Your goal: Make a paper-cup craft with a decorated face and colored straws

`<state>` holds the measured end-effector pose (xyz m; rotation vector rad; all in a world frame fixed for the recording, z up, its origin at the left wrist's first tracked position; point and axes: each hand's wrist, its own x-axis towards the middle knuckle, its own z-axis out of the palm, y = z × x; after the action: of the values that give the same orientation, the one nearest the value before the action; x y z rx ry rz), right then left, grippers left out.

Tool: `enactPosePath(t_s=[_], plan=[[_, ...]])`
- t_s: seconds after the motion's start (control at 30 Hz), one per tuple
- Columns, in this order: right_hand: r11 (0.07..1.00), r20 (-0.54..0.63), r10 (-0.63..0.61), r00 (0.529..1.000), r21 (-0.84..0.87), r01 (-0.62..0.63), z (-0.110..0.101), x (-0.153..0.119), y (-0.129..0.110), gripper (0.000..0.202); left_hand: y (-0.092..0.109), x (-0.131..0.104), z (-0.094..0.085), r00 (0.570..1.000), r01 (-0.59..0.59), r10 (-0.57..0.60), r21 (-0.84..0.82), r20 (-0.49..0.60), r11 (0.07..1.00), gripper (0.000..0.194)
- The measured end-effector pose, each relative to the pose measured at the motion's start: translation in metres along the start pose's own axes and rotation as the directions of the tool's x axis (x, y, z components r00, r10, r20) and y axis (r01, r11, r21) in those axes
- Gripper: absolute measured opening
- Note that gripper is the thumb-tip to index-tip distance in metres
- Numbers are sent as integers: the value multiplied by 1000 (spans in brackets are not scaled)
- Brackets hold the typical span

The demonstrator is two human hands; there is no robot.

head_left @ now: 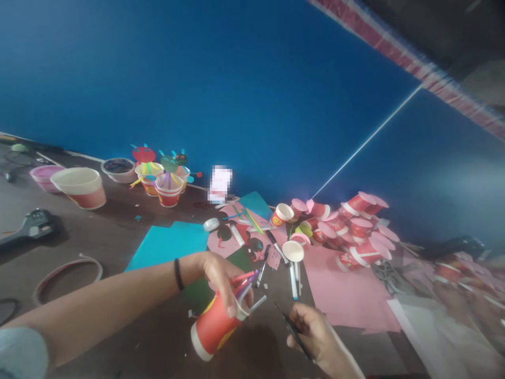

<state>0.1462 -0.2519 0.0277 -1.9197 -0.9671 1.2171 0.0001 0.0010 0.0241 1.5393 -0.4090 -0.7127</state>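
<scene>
My left hand grips a red and yellow paper cup by its rim, tilted on its side above the dark table. Several coloured strips stick out of the cup's mouth. My right hand holds a thin dark tool, possibly scissors, its tip pointing toward the cup's rim from the right. A black band sits on my left wrist.
A heap of red paper cups with pink discs lies to the right on pink paper. Teal paper, pens and scraps lie ahead. Finished decorated cups, bowls and a glue gun stand left. A blue wall rises behind.
</scene>
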Motion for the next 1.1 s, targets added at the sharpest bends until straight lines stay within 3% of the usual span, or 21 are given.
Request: enactPosePath(t_s=[0.2, 0.37, 0.5, 0.7, 1.1], plan=[[997, -117, -72, 990, 29, 76, 4, -4, 0, 31, -7, -1, -1, 999, -15, 14, -29, -43, 999, 53], [994, 15, 69, 998, -90, -67, 17, -14, -35, 24, -16, -11, 3, 988, 46, -57, -74, -146, 996, 55], [988, 65, 95, 993, -125, -86, 22, -12, -62, 22, -13, -15, 6, 981, 23, -27, -23, -192, 999, 55], [981, 45, 70, 997, -186, -60, 25, -3, -56, 18, -11, -20, 11, 960, 13, 17, 104, -278, 995, 47], [929, 66, -64, 996, -360, 84, 28, 7, -75, 19, -1, -10, 19, 978, -1, 45, 214, -203, 977, 33]])
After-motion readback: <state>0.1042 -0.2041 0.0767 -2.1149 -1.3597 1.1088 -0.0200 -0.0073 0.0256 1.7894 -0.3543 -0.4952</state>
